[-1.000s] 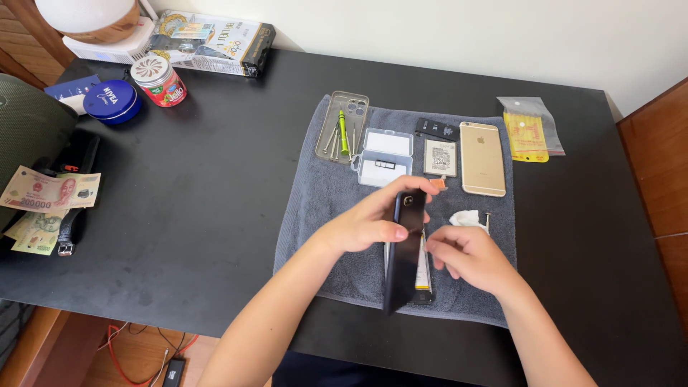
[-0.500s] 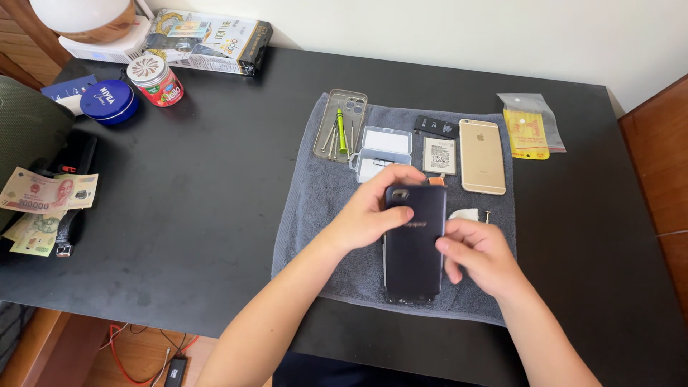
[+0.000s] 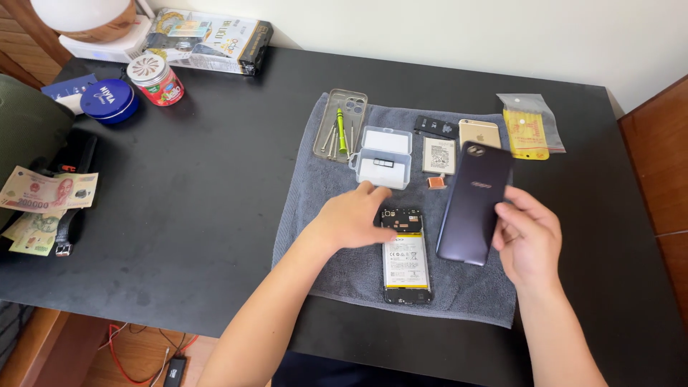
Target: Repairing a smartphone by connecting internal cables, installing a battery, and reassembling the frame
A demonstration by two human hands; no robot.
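Observation:
An opened phone (image 3: 405, 256) lies face down on a grey towel (image 3: 315, 208), its white battery and dark circuit board exposed. My left hand (image 3: 355, 217) rests on the towel with its fingers at the phone's top left corner. Held in my right hand (image 3: 530, 240), the dark blue back cover (image 3: 474, 203) is lifted to the right of the phone, tilted above the towel.
On the towel's far side lie a clear case holding screwdrivers (image 3: 340, 132), a small clear box (image 3: 383, 155), a loose battery (image 3: 438, 155) and a gold phone (image 3: 479, 132). A yellow packet (image 3: 529, 132) lies to the right. Tins (image 3: 107, 101) and banknotes (image 3: 43, 195) sit at left.
The back cover has come off the phone. My right hand has carried it up and to the right, and the phone's battery now shows.

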